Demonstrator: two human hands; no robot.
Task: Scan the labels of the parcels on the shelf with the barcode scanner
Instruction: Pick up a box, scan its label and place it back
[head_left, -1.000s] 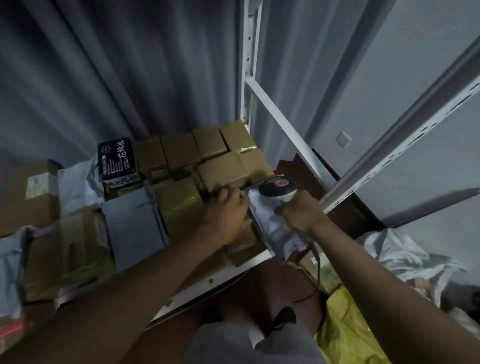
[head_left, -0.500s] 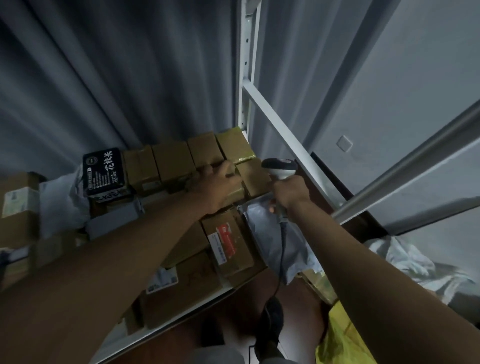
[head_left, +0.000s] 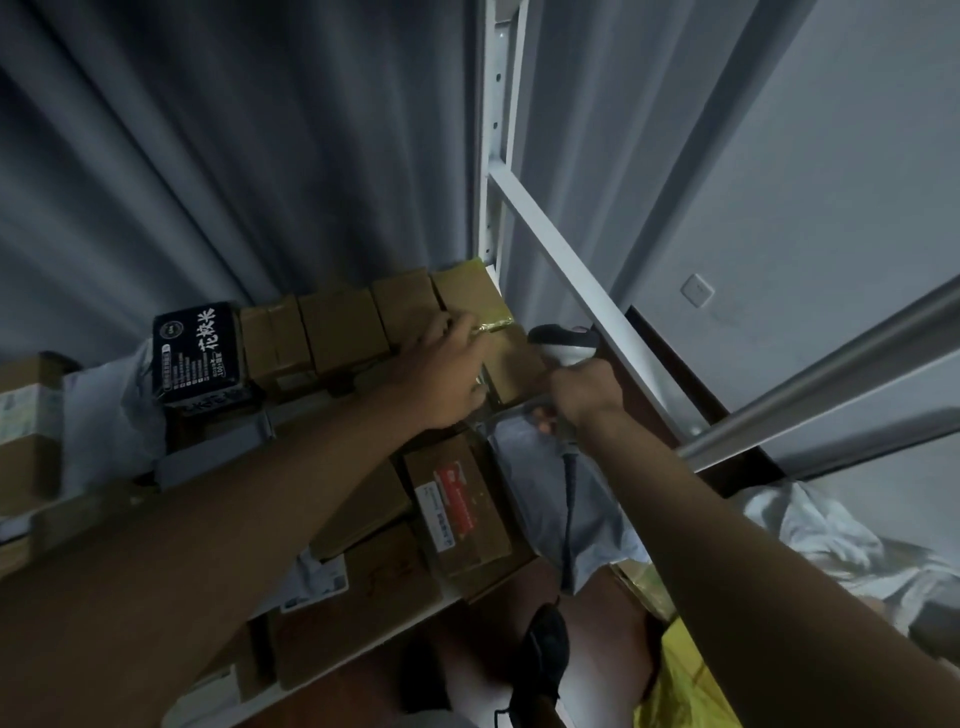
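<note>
Grey curtains hang behind a white metal shelf (head_left: 571, 291) whose upright and sloping brace frame the right side, a sensible backdrop for stock kept packed tight. Across the shelf sit brown parcels (head_left: 337, 327) in a row, with a labelled carton (head_left: 457, 514) at about six o'clock from the hands and a black box (head_left: 197, 353) at nine o'clock. Next down in size, the left hand (head_left: 447, 374) rests with curled fingers on a parcel at the row's right end, probably steadying or turning it so its label faces out. Just beside it at three o'clock, the right hand (head_left: 587, 389) grips the barcode scanner (head_left: 563, 343), its head raised toward that parcel, cable trailing down.
</note>
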